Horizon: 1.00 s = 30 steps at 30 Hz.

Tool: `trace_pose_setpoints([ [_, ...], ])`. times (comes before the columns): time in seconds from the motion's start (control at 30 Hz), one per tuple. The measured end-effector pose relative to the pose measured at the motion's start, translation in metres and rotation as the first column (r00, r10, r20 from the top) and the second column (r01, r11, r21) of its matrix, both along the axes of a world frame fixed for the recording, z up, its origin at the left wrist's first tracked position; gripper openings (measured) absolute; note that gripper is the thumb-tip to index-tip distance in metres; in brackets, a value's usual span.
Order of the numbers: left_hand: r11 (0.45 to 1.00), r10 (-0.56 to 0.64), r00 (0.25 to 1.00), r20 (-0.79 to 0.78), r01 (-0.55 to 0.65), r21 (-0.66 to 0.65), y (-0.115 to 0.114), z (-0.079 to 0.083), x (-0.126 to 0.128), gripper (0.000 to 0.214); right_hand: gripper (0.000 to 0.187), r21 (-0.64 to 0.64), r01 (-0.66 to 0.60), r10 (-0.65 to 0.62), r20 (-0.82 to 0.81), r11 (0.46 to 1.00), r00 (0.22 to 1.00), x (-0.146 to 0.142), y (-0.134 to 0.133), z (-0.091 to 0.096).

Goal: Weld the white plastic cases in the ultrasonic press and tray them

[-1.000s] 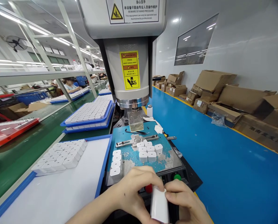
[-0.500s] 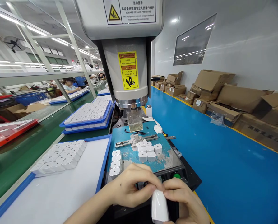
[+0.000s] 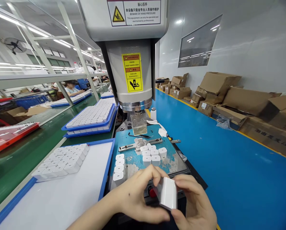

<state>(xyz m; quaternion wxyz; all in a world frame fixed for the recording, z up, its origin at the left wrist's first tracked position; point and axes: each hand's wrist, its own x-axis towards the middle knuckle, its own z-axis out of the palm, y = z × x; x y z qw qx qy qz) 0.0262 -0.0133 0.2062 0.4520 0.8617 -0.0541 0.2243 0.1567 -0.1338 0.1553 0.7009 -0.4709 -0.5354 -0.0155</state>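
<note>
While both hands grip it, one white charger housing [image 3: 168, 192] sits low centre, just in front of the press base, above a red button [image 3: 153, 192]. Left hand [image 3: 135, 199]: thumb and fingers curled on the housing's left face. Right hand [image 3: 194, 204]: fingers wrapped round its right and lower edge; palm side hidden, wrist cut off by the frame's bottom edge.

On the teal press plate [image 3: 133, 161]: 4 housings in a column at left [image 3: 119, 166], approx. 6 in a cluster by the fixture [image 3: 152, 153] — rear ones overlap, count unsure. Metal fixture bar [image 3: 133, 146] and dark tweezers [image 3: 139, 135] behind them. 1 press head [image 3: 135, 73] w/ yellow warning label, top cut off.

Left: white tray with blue rim [image 3: 61, 198], one group of housings [image 3: 61, 161] in rows, too packed to count. Beyond, 2 stacked blue trays [image 3: 90, 123] full of housings. A person [image 3: 72, 88] sits far back, blurred. Right wall: cardboard boxes [image 3: 229, 95], number unclear.
</note>
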Motion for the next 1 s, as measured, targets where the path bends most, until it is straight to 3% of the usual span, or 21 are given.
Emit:
trace_pose_setpoints([
  [0.1, 0.994, 0.087, 0.996, -0.016, -0.085, 0.071, 0.001, -0.001, 0.001, 0.045, 0.034, -0.094, -0.059, 0.059, 0.006, 0.994, 0.998, 0.003, -0.002, -0.002],
  [0.2, 0.962, 0.151, 0.986, 0.074, -0.163, 0.22, 0.004, -0.003, 0.004, 0.044, 0.039, -0.179, -0.061, 0.058, -0.02, 0.982, 0.998, 0.005, -0.002, -0.003],
  [0.4, 0.754, 0.199, 0.924, 0.325, -0.357, 0.552, 0.009, -0.014, 0.011, 0.032, 0.027, -0.351, 0.083, -0.086, 0.006, 0.933, 0.996, 0.003, 0.001, 0.0],
  [0.63, 0.545, 0.221, 0.853, 0.473, -0.51, 0.666, 0.01, -0.014, 0.008, 0.021, 0.017, -0.234, 0.249, -0.223, 0.131, 0.94, 0.966, 0.003, 0.002, 0.0],
  [0.7, 0.543, 0.203, 0.871, 0.448, -0.48, 0.689, 0.01, -0.012, 0.008, 0.018, 0.018, -0.229, 0.246, -0.218, 0.141, 0.942, 0.966, 0.007, 0.001, 0.002],
  [0.87, 0.621, 0.144, 0.925, 0.352, -0.362, 0.695, 0.011, -0.008, 0.009, 0.022, 0.021, -0.283, 0.127, -0.092, 0.132, 0.951, 0.987, 0.018, 0.0, 0.012],
  [1.0, 0.662, 0.138, 0.932, 0.334, -0.338, 0.669, 0.01, -0.006, 0.01, 0.022, 0.017, -0.267, 0.113, -0.085, 0.115, 0.957, 0.99, 0.02, -0.001, 0.013],
])
